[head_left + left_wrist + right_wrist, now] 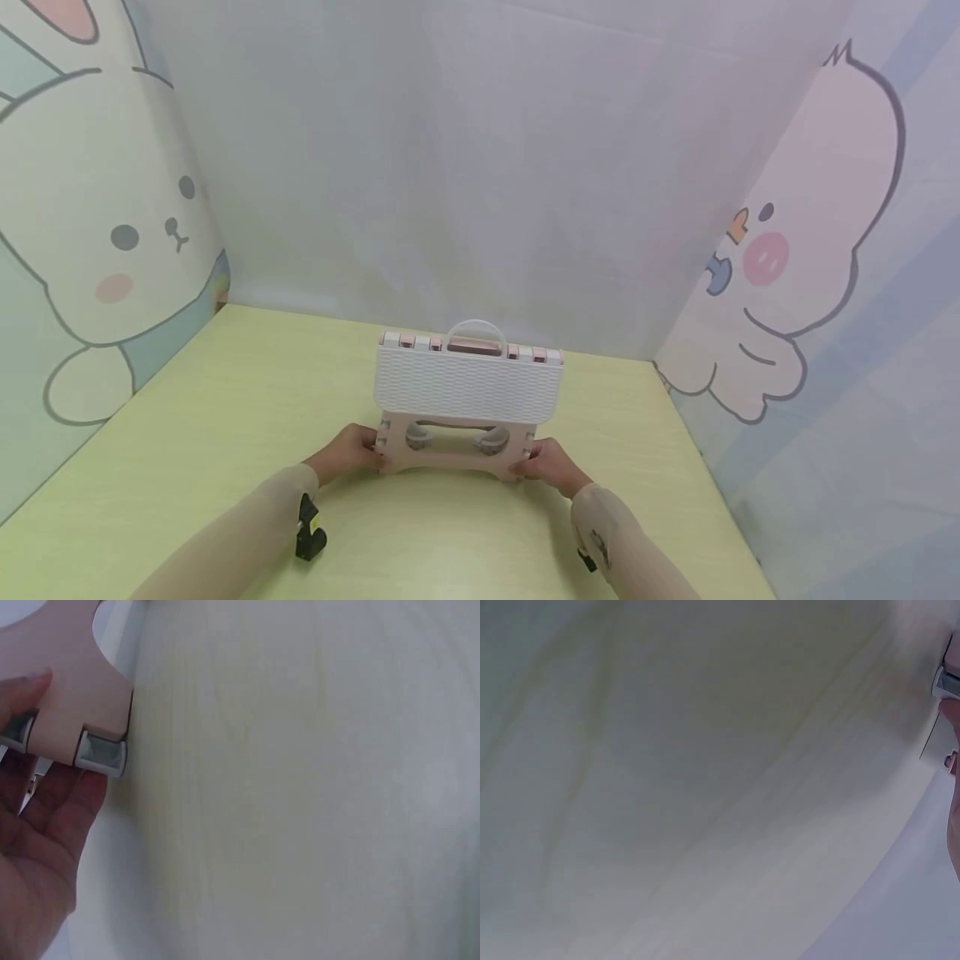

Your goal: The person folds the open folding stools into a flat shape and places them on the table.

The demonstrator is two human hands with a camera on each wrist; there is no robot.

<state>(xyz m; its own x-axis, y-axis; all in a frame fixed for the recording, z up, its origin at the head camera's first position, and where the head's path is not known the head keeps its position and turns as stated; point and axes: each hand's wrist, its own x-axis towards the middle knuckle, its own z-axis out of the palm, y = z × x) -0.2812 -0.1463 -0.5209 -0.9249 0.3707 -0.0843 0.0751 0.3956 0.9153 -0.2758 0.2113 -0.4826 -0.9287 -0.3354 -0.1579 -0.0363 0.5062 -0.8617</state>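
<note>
A pink and white folding step stool [467, 382] stands on the table in the head view, its white textured panel tilted toward me and a thin white carry handle [477, 322] arching over the top. Below the panel is a pink leg panel [450, 461] with cut-outs. My left hand [347, 454] grips its left edge, and in the left wrist view the thumb lies on the pink face with the other fingers behind the hinge side. At the right edge, my right hand [555, 465] holds the same leg panel. The right wrist view shows only a sliver of that hand and stool.
The pale yellow table [450, 542] extends around the stool. A plain curtain [480, 167] hangs behind it. Printed cloth walls with a rabbit [112, 183] and another cartoon animal [817, 183] stand at either side.
</note>
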